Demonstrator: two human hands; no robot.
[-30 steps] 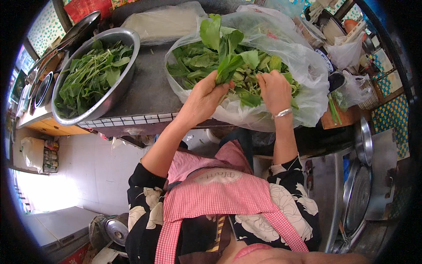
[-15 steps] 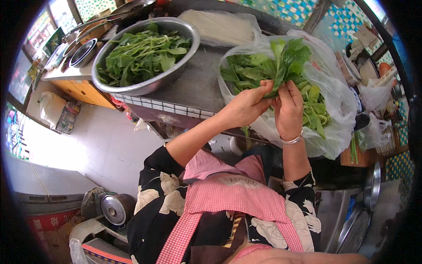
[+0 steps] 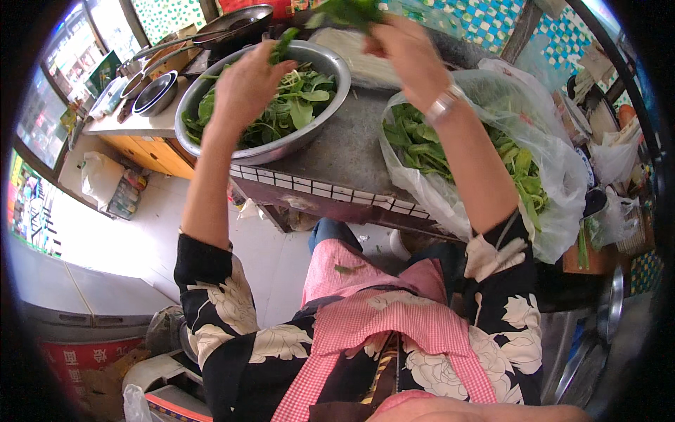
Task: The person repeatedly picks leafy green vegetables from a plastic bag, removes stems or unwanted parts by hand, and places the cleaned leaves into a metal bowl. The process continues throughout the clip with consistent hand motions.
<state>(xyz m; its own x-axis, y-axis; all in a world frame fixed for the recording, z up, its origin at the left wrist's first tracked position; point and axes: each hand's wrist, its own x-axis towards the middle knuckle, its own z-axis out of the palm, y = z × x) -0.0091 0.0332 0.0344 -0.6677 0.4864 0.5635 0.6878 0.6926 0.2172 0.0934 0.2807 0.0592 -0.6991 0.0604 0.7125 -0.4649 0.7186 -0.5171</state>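
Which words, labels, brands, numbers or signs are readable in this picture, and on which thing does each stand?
Red panel at lower left: large white characters, which I will not copy out.
Pale patch on the gingham apron: too blurred to read.
Small packages at left: any print is too small to read.

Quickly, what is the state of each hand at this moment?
Left hand: seems closed on a small green piece, over the metal bowl.
Right hand: closed, holding leafy greens, a little blurred.
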